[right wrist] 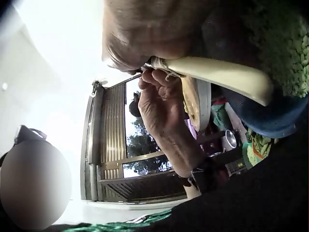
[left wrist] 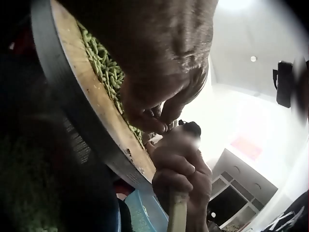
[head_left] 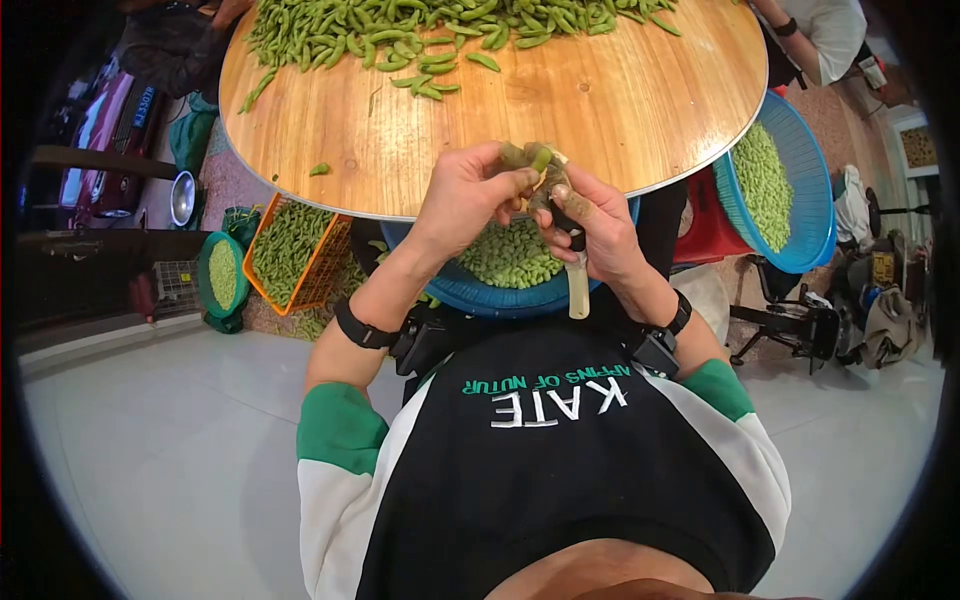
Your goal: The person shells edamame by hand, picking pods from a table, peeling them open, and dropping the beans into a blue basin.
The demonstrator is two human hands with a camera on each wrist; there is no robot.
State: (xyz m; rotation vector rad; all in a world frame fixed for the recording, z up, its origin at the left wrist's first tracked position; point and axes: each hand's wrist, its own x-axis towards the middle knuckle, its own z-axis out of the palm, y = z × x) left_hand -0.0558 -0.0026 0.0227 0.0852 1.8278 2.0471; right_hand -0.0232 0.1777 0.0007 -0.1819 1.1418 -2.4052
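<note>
In the head view the left hand (head_left: 468, 200) pinches a green pod (head_left: 541, 160) between thumb and fingers. Close beside it, the right hand (head_left: 597, 222) curls round a tool with a pale handle (head_left: 578, 290), which hangs down below the palm. The fingertips of both hands look dark and nearly meet above a blue basin (head_left: 470, 290) of shelled green beans (head_left: 512, 256). The pale handle (right wrist: 219, 75) shows large in the right wrist view, while the tool's working end is hidden by the fingers.
A pile of pods (head_left: 420, 25) covers the far part of the round wooden table (head_left: 600, 110). An orange crate (head_left: 318, 262) of pods and a green basin (head_left: 240, 275) stand left; a blue basket (head_left: 812, 200) of beans is right. Another person's arm (head_left: 790, 40) shows top right.
</note>
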